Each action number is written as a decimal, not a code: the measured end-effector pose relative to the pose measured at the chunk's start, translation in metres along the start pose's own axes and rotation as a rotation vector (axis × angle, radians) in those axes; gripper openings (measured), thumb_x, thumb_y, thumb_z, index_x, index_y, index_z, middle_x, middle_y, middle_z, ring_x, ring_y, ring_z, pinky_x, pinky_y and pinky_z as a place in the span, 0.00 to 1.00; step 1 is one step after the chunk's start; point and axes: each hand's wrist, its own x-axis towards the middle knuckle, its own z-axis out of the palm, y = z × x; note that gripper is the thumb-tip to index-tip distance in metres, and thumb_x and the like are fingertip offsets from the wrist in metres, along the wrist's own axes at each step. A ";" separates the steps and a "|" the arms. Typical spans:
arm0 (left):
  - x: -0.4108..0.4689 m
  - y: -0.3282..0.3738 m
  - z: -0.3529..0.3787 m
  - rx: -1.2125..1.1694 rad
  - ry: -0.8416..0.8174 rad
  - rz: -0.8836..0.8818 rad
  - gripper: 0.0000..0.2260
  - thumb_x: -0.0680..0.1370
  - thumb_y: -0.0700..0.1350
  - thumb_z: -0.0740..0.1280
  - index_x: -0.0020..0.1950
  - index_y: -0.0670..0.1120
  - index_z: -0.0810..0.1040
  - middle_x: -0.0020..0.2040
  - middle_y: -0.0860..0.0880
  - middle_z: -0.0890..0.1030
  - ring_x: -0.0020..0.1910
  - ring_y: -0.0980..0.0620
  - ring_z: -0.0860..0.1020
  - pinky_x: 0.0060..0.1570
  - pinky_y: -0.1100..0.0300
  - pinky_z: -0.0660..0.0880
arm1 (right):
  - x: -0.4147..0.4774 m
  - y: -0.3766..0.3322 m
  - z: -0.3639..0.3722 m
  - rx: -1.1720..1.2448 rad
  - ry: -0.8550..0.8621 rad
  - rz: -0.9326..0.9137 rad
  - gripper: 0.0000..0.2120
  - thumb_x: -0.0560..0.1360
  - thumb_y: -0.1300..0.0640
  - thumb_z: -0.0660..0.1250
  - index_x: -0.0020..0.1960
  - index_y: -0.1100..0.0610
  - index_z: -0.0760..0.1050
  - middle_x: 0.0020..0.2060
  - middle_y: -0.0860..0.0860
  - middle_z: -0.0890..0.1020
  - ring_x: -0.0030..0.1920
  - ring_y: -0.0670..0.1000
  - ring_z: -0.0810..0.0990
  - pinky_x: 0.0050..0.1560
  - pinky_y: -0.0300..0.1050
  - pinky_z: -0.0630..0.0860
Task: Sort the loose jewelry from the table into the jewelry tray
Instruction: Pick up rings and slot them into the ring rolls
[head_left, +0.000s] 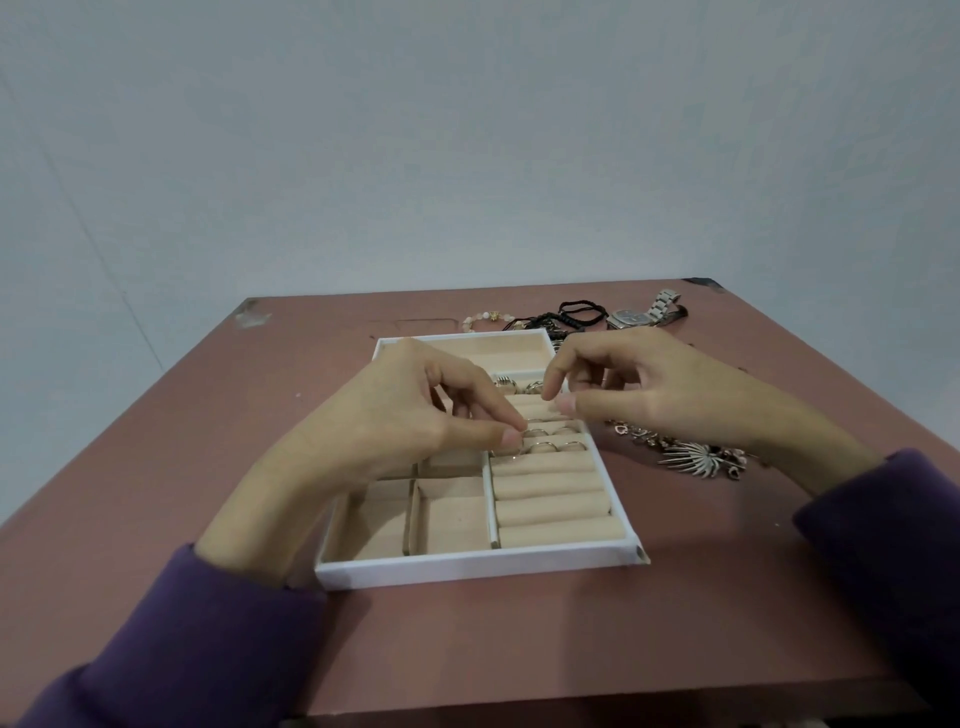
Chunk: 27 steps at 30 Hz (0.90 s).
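Observation:
The white jewelry tray (467, 569) with beige lining lies mid-table. Several rings (553, 445) sit in its ring rolls on the right side. My left hand (415, 421) reaches over the tray, its thumb and forefinger pinching a thin ring (531, 432) at the rolls. My right hand (654, 395) hovers over the tray's right edge with fingers curled; thumb and forefinger tips are close together and nothing shows between them. Loose jewelry remains on the table: a silver leaf brooch (693, 460), a chain (631, 431), a silver watch (631, 317), black bracelets (579, 312) and a pale bead bracelet (483, 319).
The brown table (208, 415) ends at a pale wall behind. The tray's left compartments (452, 519) and its far compartment (498, 351) hold nothing visible. Purple sleeves cover both forearms near the table's front edge.

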 end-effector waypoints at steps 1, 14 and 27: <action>-0.001 0.000 0.000 -0.011 -0.013 -0.005 0.03 0.65 0.41 0.77 0.35 0.48 0.85 0.25 0.55 0.77 0.25 0.62 0.69 0.28 0.73 0.65 | 0.000 0.001 0.000 0.000 0.003 0.001 0.02 0.73 0.57 0.69 0.44 0.51 0.79 0.32 0.47 0.74 0.33 0.44 0.70 0.37 0.36 0.68; 0.000 -0.003 0.002 0.022 -0.145 0.029 0.02 0.67 0.41 0.75 0.39 0.45 0.86 0.28 0.57 0.77 0.28 0.61 0.70 0.31 0.71 0.65 | 0.000 -0.001 0.003 -0.010 0.015 -0.022 0.04 0.72 0.60 0.69 0.41 0.52 0.80 0.32 0.49 0.78 0.32 0.41 0.71 0.40 0.40 0.72; 0.002 -0.009 0.000 0.055 -0.182 0.013 0.04 0.67 0.42 0.76 0.40 0.50 0.86 0.31 0.54 0.74 0.34 0.54 0.70 0.36 0.61 0.66 | 0.003 0.003 0.008 -0.026 -0.016 -0.056 0.04 0.69 0.59 0.73 0.38 0.51 0.81 0.34 0.53 0.79 0.38 0.56 0.75 0.39 0.49 0.73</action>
